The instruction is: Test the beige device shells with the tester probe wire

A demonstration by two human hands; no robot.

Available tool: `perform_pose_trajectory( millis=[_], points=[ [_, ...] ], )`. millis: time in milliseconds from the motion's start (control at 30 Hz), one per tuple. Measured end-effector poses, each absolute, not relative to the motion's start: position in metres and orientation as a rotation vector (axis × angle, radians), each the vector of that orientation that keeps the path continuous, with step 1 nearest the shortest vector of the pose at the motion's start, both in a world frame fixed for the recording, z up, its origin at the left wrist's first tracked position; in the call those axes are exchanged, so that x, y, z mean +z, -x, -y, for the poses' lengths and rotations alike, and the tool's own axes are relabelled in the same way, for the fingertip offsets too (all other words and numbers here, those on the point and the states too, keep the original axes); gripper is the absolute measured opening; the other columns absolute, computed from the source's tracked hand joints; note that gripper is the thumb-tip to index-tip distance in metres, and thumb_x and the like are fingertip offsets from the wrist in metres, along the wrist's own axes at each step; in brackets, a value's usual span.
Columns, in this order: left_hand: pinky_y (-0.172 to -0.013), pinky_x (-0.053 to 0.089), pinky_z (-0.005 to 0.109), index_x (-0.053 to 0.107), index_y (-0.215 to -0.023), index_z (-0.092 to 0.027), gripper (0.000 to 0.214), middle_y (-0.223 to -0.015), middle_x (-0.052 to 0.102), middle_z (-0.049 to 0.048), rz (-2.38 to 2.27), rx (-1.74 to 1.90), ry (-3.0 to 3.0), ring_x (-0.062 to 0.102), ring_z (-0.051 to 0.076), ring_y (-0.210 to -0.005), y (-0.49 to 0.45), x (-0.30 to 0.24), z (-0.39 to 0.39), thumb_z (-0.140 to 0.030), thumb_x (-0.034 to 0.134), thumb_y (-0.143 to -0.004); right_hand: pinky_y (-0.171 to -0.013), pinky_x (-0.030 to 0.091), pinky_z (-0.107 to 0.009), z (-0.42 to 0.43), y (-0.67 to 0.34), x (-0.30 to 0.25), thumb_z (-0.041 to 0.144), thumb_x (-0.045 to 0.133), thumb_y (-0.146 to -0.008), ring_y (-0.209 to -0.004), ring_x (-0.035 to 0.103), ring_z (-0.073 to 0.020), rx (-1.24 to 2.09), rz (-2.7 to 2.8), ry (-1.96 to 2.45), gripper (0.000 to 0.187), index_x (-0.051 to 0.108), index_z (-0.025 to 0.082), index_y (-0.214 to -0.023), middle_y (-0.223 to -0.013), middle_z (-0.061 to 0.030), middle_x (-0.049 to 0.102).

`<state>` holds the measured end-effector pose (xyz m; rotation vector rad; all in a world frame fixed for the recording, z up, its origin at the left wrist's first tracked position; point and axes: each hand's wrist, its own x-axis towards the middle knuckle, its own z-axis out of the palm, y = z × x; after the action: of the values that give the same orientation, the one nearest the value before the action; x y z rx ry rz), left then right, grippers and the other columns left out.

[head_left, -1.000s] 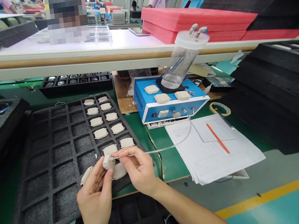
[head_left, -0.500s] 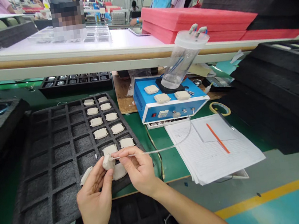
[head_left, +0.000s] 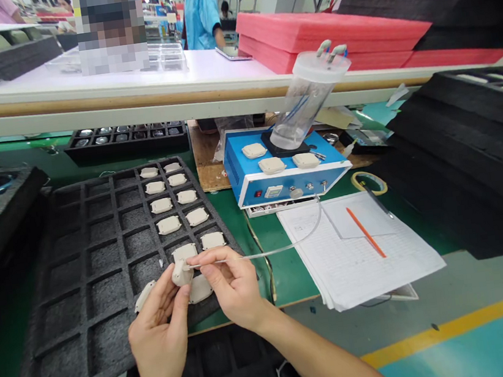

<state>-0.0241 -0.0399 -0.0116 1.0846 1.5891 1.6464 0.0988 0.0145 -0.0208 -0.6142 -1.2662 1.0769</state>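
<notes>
Between the thumb and fingers of my left hand (head_left: 160,324) is a small off-white plastic case (head_left: 182,274), tilted on edge. My right hand (head_left: 231,284) pinches the end of a clear thin tube (head_left: 278,251) and holds its tip against the case's side. The tube curves back to the front of a blue box-shaped machine (head_left: 289,171) with a clear cylinder (head_left: 303,107) on top. Under my hands lies a black foam tray (head_left: 127,285) with similar off-white cases (head_left: 169,225) in its two right columns. Three more cases rest on the machine.
Right of my hands are written paper sheets (head_left: 382,264) with an orange stick (head_left: 366,232), and a tape roll (head_left: 375,181). Black foam stacks (head_left: 472,172) rise at the right. A shelf edge (head_left: 129,102) crosses behind, carrying red foam sheets (head_left: 328,33). Other people are beyond it.
My hands, the case and the tube stay practically where they were. In the background, a person in blue has moved to the left.
</notes>
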Motion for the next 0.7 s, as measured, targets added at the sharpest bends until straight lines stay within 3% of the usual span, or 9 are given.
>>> perform_pose_trajectory(
  millis=[233, 367, 467, 600, 700],
  points=[
    [-0.093, 0.064, 0.033, 0.075, -0.122, -0.018, 0.042, -0.118, 0.080, 0.0090, -1.623, 1.635, -1.113, 0.079, 0.025, -0.102, 0.020, -0.017, 0.042, -0.031, 0.081, -0.083, -0.087, 0.064, -0.030, -0.013, -0.100, -0.020, 0.019, 0.063, -0.098, -0.096, 0.078, -0.0176, 1.052, 1.282, 0.629, 0.011, 0.072, 0.024, -0.102, -0.103, -0.0056, 0.080],
    [-0.093, 0.065, 0.037, 0.068, -0.129, -0.017, 0.039, -0.124, 0.077, 0.0114, -1.652, 1.531, -1.280, 0.077, 0.026, -0.108, 0.027, -0.011, 0.048, -0.034, 0.067, -0.093, -0.088, 0.064, -0.030, -0.004, -0.105, -0.019, 0.019, 0.063, -0.098, -0.098, 0.078, -0.0176, 1.051, 1.276, 0.697, 0.011, 0.072, 0.025, -0.101, -0.102, -0.0048, 0.080],
    [-0.095, 0.060, 0.042, 0.060, -0.135, -0.018, 0.040, -0.124, 0.075, 0.0126, -1.891, 1.356, -1.508, 0.074, 0.026, -0.111, 0.053, 0.011, 0.040, -0.033, 0.053, -0.099, -0.089, 0.064, -0.032, 0.001, -0.115, -0.019, 0.020, 0.065, -0.097, -0.099, 0.078, -0.0183, 1.089, 1.322, 0.754, 0.014, 0.071, 0.026, -0.108, -0.105, -0.0048, 0.080],
    [-0.098, 0.052, 0.047, 0.061, -0.122, -0.020, 0.031, -0.118, 0.072, 0.0109, -2.044, 0.913, -1.848, 0.067, 0.029, -0.110, 0.102, 0.040, 0.009, -0.029, 0.042, -0.100, -0.079, 0.063, -0.031, -0.007, -0.127, -0.015, 0.021, 0.066, -0.094, -0.093, 0.076, -0.0185, 1.012, 1.568, 0.880, 0.031, 0.067, 0.026, -0.124, -0.113, -0.0074, 0.076],
    [-0.095, 0.050, 0.045, 0.061, -0.120, -0.021, 0.032, -0.115, 0.071, 0.0101, -1.972, 0.604, -1.977, 0.066, 0.029, -0.107, 0.124, 0.043, -0.004, -0.026, 0.037, -0.100, -0.073, 0.059, -0.031, -0.021, -0.121, -0.008, 0.018, 0.061, -0.093, -0.081, 0.071, -0.0178, 0.880, 1.904, 0.951, 0.027, 0.071, 0.023, -0.118, -0.105, -0.0071, 0.075]
  ],
)
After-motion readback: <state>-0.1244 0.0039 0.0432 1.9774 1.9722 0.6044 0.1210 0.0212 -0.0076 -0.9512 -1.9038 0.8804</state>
